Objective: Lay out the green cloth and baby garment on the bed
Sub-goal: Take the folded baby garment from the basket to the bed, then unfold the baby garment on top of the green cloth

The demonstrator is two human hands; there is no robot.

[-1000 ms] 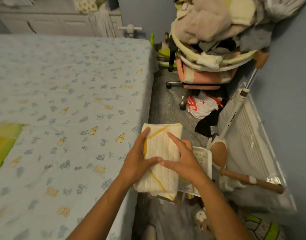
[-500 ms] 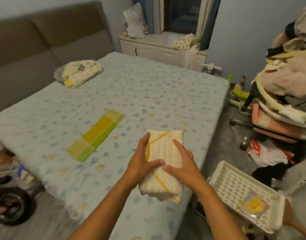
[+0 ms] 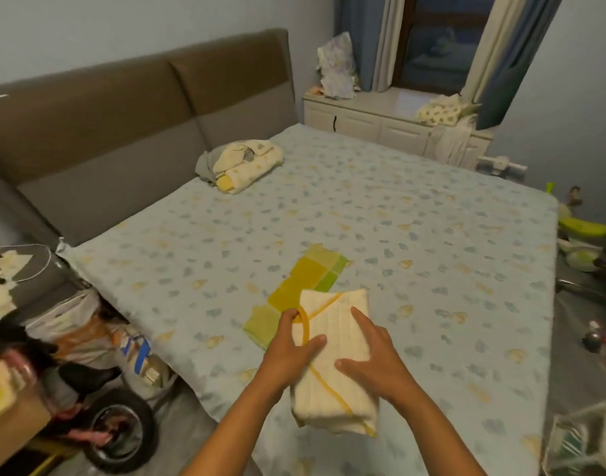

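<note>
I hold a folded cream baby garment (image 3: 336,359) with yellow trim above the near part of the bed (image 3: 432,235). My left hand (image 3: 289,348) grips its left edge, fingers curled into the yellow trim. My right hand (image 3: 373,359) lies on top of it with fingers spread, thumb pressing the fabric. A green and yellow cloth (image 3: 294,293) lies flat on the blue patterned sheet just beyond the garment, its near end partly hidden behind it.
A bundle of cream baby clothes (image 3: 241,164) lies near the brown headboard (image 3: 140,125). A wheeled toy (image 3: 119,427) and bags crowd the floor at left. A white cabinet (image 3: 391,121) stands under the window. Toys (image 3: 583,231) and a basket (image 3: 583,441) are at right.
My view swung left from the floor and chair to the whole bed. Both hands carried the folded garment over the bed, now next to the green cloth.
</note>
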